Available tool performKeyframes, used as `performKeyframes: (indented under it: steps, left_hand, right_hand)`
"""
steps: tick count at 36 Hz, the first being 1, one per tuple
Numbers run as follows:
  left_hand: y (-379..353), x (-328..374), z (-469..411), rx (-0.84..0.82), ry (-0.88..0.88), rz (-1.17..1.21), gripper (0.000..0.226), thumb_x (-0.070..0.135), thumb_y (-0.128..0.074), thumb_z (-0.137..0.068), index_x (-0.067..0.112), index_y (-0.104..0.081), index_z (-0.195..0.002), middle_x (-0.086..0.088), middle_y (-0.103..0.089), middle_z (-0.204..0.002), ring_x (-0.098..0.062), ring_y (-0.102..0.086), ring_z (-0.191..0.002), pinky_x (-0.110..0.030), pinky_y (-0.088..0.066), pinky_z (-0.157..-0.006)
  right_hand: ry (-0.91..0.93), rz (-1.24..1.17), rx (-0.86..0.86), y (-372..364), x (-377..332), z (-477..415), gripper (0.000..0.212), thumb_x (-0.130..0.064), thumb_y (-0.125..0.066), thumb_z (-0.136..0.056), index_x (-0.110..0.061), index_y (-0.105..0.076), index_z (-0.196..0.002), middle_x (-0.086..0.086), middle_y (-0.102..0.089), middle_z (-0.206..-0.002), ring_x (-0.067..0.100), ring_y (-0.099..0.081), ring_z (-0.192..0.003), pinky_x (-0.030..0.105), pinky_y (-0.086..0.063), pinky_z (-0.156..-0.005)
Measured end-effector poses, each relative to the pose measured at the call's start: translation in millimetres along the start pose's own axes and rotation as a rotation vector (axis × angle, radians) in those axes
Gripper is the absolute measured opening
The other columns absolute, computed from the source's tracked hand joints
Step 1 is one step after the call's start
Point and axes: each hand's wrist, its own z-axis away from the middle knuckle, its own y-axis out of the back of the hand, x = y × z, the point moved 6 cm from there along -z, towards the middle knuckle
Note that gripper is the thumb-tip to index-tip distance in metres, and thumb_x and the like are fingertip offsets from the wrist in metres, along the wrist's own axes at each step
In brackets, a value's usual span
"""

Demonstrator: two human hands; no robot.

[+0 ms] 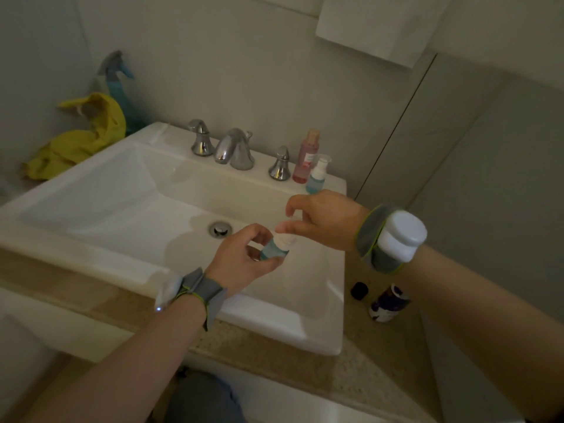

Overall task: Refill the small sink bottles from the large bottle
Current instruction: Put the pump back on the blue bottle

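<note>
Over the near right part of the sink [171, 190], the left hand [241, 257] has its fingers curled snugly round the body of a small blue bottle [273, 249], while the right hand [317, 221] pinches its pale pump top [285, 232] between fingertips and thumb. The step looks like unscrewing or reseating that top; it goes best with the left hand keeping the bottle upright over the basin so drips fall inside, and the right turning the cap squarely rather than pulling at an angle. Counted: one bottle in hand, two more small bottles on the sink's far right ledge, one pink [306, 157] and one blue with a pump [317, 176]. One dark-labelled large bottle [388, 303] stands on the table at right, its dark cap [359, 290] just beside it.
</note>
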Motion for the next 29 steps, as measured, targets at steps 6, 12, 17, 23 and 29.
performKeyframes:
  steps: [6, 12, 17, 23, 29]
  left_hand:
    - [0, 3, 0, -0.025, -0.019, 0.005, 0.026, 0.022, -0.078, -0.075, 0.023, -0.057, -0.092, 0.004, -0.061, -0.098, -0.030, -0.067, -0.075, -0.050, -0.052, -0.068]
    - [0, 3, 0, -0.010, -0.012, 0.003, 0.028, 0.021, -0.078, -0.074, 0.024, -0.057, -0.091, 0.005, -0.060, -0.099, -0.032, -0.066, -0.075, -0.046, -0.052, -0.066]
    - [0, 3, 0, -0.001, -0.005, 0.011, 0.027, 0.019, -0.079, -0.074, 0.024, -0.057, -0.089, 0.008, -0.061, -0.095, -0.031, -0.066, -0.074, -0.045, -0.053, -0.066]
    - [0, 1, -1, 0.004, 0.006, 0.016, 0.029, 0.019, -0.080, -0.072, 0.026, -0.056, -0.087, 0.010, -0.058, -0.093, -0.033, -0.065, -0.075, -0.041, -0.052, -0.063]
    - [-1, 0, -1, -0.007, -0.005, 0.003, 0.028, 0.020, -0.079, -0.073, 0.023, -0.057, -0.089, 0.007, -0.060, -0.095, -0.030, -0.066, -0.075, -0.043, -0.053, -0.064]
  right_hand:
    - [0.068, -0.239, -0.056, -1, 1, 6, 0.065, -0.038, -0.071, -0.078, -0.025, -0.038, -0.133, -0.002, -0.053, -0.113, 0.014, -0.057, -0.095, 0.026, -0.049, -0.080]
    - [-0.021, -0.118, 0.024, 0, 5, 1, 0.055, -0.063, -0.050, -0.083, -0.020, -0.048, -0.117, 0.002, -0.064, -0.080, 0.021, -0.061, -0.079, 0.037, -0.052, -0.075]
    - [0.049, -0.202, -0.038, -2, 4, 5, 0.068, -0.049, -0.067, -0.078, -0.024, -0.038, -0.134, -0.002, -0.058, -0.108, 0.016, -0.060, -0.091, 0.031, -0.050, -0.083]
    - [-0.013, -0.061, 0.066, 0, 5, 1, 0.056, -0.064, -0.047, -0.083, -0.020, -0.050, -0.117, -0.001, -0.063, -0.084, 0.019, -0.058, -0.079, 0.038, -0.051, -0.077]
    - [0.123, -0.162, -0.058, -5, -1, 7, 0.061, -0.035, -0.070, -0.080, -0.026, -0.040, -0.132, -0.005, -0.055, -0.114, 0.013, -0.057, -0.090, 0.029, -0.050, -0.084]
